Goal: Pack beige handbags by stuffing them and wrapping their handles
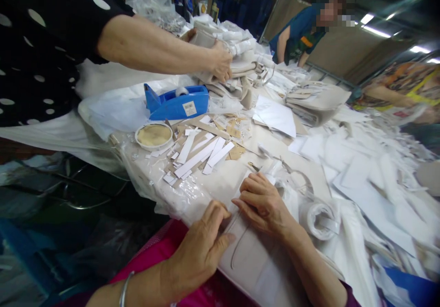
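A pale beige bag [252, 256] with a thin strap lies at the table's near edge, partly over my lap. My left hand [201, 240], with a silver bangle on its wrist, grips the bag's left edge between thumb and curled fingers. From the right, my right hand [266, 201] is closed on the bag's upper part, fingertips pressed close to the left hand's. White wrapping film lies just beyond my right fingers. What exactly sits under the fingertips is hidden.
White paper strips [197, 158], a round tub of yellowish paste [154, 135] and a blue tape dispenser [177, 103] lie ahead. A clear plastic roll [321, 220] sits by my right forearm. A co-worker's hand [222, 62] handles beige bags; two other people stand farther right.
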A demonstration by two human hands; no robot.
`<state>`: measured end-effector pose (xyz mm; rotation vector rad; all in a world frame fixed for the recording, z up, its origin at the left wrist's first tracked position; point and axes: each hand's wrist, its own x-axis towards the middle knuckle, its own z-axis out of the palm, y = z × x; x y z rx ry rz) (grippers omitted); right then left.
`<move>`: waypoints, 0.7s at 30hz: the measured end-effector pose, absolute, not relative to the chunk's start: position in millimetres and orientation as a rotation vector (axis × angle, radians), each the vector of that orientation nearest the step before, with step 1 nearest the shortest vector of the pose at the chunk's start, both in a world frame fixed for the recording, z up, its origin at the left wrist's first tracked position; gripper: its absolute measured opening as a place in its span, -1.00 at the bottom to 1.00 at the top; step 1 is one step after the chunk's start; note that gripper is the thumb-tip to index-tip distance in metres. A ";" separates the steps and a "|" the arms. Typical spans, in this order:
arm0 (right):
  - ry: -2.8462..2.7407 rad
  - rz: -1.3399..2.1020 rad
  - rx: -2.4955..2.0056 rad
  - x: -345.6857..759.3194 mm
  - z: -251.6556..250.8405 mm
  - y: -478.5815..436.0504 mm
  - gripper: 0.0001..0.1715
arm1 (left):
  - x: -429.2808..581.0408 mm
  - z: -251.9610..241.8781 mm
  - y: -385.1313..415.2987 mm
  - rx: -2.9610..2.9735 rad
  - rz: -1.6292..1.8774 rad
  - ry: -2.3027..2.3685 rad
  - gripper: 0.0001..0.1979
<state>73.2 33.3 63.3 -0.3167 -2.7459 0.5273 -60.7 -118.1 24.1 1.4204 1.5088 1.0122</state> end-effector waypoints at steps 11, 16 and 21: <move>-2.445 0.596 -0.371 74.7 72.2 38.0 -0.83 | -44.9 3.9 -44.6 1.329 1.159 1.177 -0.34; -1.446 0.212 -1.065 152.6 96.6 57.8 -0.63 | -51.3 6.2 -49.9 1.378 0.973 1.361 -0.21; -1.060 0.720 -1.593 256.5 55.7 -1.5 -0.20 | -52.0 8.5 -43.4 1.380 0.944 1.379 -0.18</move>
